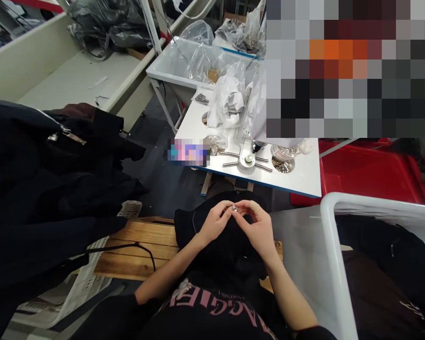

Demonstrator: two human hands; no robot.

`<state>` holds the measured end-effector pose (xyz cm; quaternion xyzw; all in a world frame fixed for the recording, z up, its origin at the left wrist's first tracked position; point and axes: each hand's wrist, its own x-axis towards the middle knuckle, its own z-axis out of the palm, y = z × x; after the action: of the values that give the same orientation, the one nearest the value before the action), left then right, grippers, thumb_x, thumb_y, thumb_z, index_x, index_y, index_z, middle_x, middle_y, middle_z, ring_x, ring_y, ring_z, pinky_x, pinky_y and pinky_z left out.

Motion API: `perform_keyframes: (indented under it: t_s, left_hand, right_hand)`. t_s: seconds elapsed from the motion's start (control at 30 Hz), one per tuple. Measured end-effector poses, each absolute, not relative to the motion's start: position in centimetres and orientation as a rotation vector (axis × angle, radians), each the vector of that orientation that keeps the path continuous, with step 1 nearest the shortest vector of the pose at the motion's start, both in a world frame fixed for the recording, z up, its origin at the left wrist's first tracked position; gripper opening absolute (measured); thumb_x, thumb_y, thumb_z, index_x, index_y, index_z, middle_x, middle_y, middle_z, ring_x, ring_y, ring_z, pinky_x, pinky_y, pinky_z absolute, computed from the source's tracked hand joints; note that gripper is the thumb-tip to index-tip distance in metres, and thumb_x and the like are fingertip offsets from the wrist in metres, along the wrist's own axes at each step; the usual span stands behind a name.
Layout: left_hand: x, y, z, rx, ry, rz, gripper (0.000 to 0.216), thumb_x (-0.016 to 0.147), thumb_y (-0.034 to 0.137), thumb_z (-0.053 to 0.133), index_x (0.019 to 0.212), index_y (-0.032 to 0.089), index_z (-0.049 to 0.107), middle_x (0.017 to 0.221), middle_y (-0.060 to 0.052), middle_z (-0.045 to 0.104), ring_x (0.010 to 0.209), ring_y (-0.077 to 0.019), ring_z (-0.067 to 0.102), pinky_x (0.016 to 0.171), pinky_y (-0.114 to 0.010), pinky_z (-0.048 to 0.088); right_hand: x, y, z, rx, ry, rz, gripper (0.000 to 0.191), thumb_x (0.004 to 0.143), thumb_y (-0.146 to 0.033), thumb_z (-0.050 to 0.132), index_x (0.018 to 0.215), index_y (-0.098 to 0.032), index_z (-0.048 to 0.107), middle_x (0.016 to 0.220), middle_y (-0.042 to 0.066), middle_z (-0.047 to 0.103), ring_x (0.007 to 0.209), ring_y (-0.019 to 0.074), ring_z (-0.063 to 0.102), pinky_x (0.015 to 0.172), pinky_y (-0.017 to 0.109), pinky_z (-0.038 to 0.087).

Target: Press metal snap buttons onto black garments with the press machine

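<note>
A small shiny metal piece (234, 208), too small to name exactly, sits between the fingertips of both hands above my lap. My left hand (216, 222) pinches it from one side, thumb and fingers closed. From the other side my right hand (258, 227) grips it between thumb and curled fingers. Just beyond my hands stands a white table (297, 183) with a blue edge. On it are a small white fixture (247, 159) with coiled metal arms and a round hole (283, 165) filled with shiny metal bits.
Dark garments (38, 189) are heaped at my left. A white bin (335, 245) with dark clothes stands at my right, a red tub (375, 172) behind it. Plastic bags (230, 99) and a pixelated flat object (188, 152) lie on the table. Beneath me is a wooden seat (138, 250).
</note>
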<state>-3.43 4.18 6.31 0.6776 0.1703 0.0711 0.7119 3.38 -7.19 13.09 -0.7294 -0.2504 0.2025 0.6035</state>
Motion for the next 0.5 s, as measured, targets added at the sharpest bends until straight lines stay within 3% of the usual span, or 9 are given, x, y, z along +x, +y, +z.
perform_keyframes:
  t_s: [0.13, 0.3, 0.5]
  left_hand:
    - [-4.0, 5.2, 9.4, 1.215, 0.264, 0.151, 0.037, 0.092, 0.041, 0.037, 0.096, 0.014, 0.062, 0.088, -0.005, 0.062, 0.084, -0.0164, 0.057, 0.083, -0.029, 0.043]
    - [-4.3, 5.3, 11.1, 1.071, 0.166, 0.057, 0.036, 0.090, 0.043, 0.045, 0.094, 0.014, 0.064, 0.089, -0.007, 0.064, 0.087, -0.0178, 0.058, 0.086, -0.030, 0.043]
    - [-4.3, 4.8, 11.6, 0.913, 0.188, 0.018, 0.030, 0.082, 0.042, 0.058, 0.084, 0.013, 0.065, 0.079, -0.005, 0.061, 0.074, -0.0143, 0.056, 0.075, -0.026, 0.044]
  right_hand:
    - [3.3, -7.6, 13.9, -1.798, -0.707, 0.282, 0.012, 0.078, -0.023, 0.064, 0.089, -0.026, 0.062, 0.091, 0.002, 0.059, 0.084, 0.0179, 0.057, 0.078, 0.033, 0.049]
    - [2.9, -7.8, 14.8, -1.771, -0.790, 0.233, 0.018, 0.077, -0.018, 0.065, 0.092, -0.027, 0.061, 0.100, 0.003, 0.056, 0.094, 0.0192, 0.057, 0.085, 0.035, 0.047]
    - [2.6, -8.1, 15.2, -1.723, -0.800, 0.257, 0.022, 0.077, -0.017, 0.065, 0.095, -0.028, 0.061, 0.100, 0.003, 0.056, 0.093, 0.0191, 0.057, 0.083, 0.036, 0.048]
